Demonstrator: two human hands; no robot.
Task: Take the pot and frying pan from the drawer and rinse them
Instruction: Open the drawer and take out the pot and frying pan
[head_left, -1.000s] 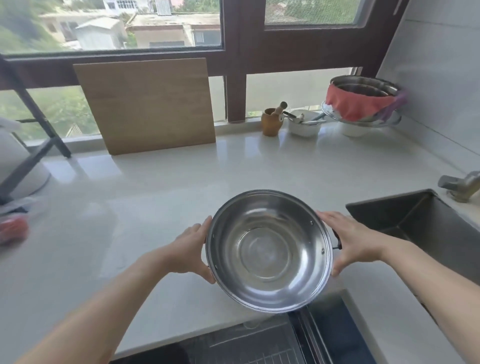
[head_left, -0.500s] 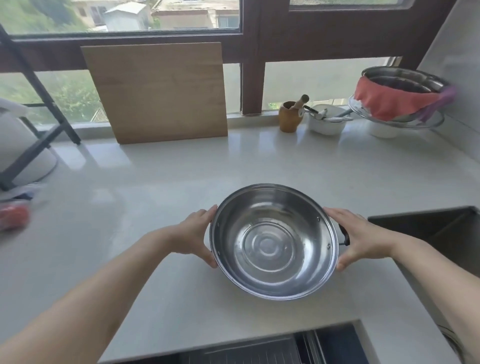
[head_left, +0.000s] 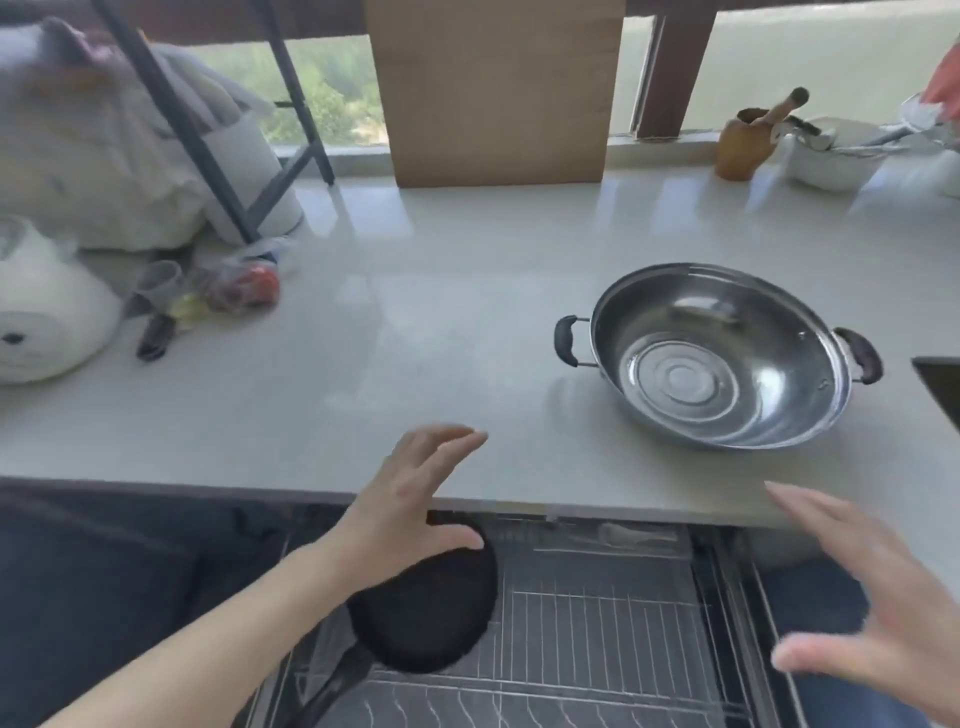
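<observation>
- On the bench (head_left: 363, 332), right of centre, the pot (head_left: 722, 356) sat upright by itself; half a second earlier both hands had held it by its rim at the bench's middle. No hand touched it now, and both black side handles were exposed.
- Judgement: the pot's removal from the drawer was done. It was parked just short of the sink corner (head_left: 940, 384) at the right edge, not yet rinsed.
- The view had dropped and swung left, bringing the open drawer (head_left: 597, 613) below the bench edge into sight, with its wire rack.
- The frying pan (head_left: 431, 613) lay in the drawer's left part, dark, its handle running toward the lower left. It was still untouched, so it looked like the next item to fetch.
- Left hand (head_left: 410, 499): fingers spread and straight, holding nothing, reaching over the bench edge just above the frying pan's far rim; forearm came in from the lower left.
- Right hand (head_left: 878, 613): fingers apart and relaxed, holding nothing, hovering over the drawer's right side, well apart from the frying pan. Motion blur hid finer detail.
</observation>
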